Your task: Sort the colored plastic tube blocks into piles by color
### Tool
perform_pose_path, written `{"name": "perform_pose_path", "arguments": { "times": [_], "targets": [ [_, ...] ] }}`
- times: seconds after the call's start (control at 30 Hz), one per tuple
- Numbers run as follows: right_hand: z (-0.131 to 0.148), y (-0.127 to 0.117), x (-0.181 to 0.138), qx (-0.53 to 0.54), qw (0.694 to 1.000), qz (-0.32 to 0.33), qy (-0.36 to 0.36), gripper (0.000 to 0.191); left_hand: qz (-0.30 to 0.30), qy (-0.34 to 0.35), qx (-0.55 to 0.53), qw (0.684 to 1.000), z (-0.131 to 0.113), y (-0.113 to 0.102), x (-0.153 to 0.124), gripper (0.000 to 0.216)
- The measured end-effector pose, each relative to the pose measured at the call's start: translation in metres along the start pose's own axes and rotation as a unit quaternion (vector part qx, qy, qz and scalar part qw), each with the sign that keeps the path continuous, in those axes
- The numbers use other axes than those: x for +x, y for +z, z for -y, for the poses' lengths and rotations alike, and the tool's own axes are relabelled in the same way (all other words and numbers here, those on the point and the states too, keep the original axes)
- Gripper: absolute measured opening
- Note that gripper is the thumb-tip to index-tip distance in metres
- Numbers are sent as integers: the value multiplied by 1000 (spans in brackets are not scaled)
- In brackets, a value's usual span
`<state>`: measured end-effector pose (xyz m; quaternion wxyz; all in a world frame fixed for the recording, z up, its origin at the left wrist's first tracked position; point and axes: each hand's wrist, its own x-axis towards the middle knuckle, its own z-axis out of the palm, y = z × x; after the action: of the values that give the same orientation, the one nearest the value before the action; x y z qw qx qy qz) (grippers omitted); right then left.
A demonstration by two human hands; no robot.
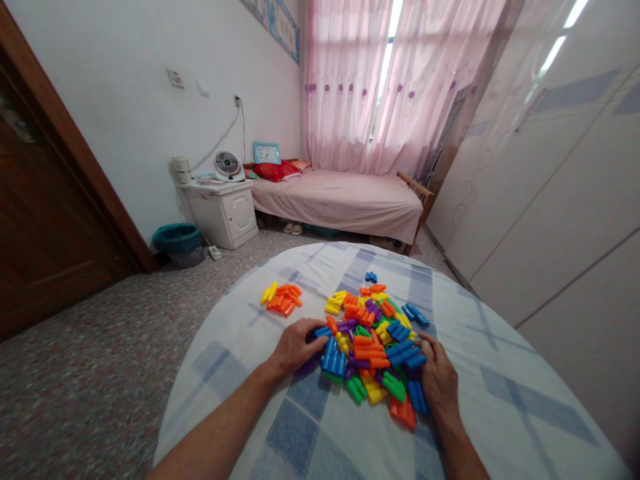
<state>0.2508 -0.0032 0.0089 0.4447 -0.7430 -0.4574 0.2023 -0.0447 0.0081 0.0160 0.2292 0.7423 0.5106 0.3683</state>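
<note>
A heap of colourful plastic building blocks (373, 340) lies on a bed covered by a white and blue checked sheet (310, 427). My left hand (295, 345) rests palm down at the heap's left edge, fingers curled over purple and blue pieces. My right hand (439, 377) lies against the heap's right edge, its fingers touching blue blocks. A smaller separate group of orange and yellow blocks (281, 298) sits to the upper left of the heap. Two blue blocks (371, 276) lie apart at the far side.
Beyond the bed is speckled floor, a white bedside cabinet (223, 212) with a small fan, a teal bin (177, 239), and a pink-covered bed (345, 200) under pink curtains. A wooden door (45, 220) stands left; white wardrobes (550, 200) line the right.
</note>
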Motion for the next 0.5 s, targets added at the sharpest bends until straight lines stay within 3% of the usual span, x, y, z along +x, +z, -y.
{"name": "perform_pose_path", "arguments": {
  "times": [0.27, 0.4, 0.5],
  "targets": [
    [0, 1, -1, 15, 999, 7, -30, 52, -121, -40, -54, 990, -9, 4, 9, 28],
    [-3, 2, 0, 7, 999, 1, -53, 54, -67, -24, -91, 993, -37, 6, 24, 31],
    [-3, 2, -1, 15, 998, 5, -54, 55, 18, 0, -158, 987, -63, 14, 40, 40]
  ]
}}
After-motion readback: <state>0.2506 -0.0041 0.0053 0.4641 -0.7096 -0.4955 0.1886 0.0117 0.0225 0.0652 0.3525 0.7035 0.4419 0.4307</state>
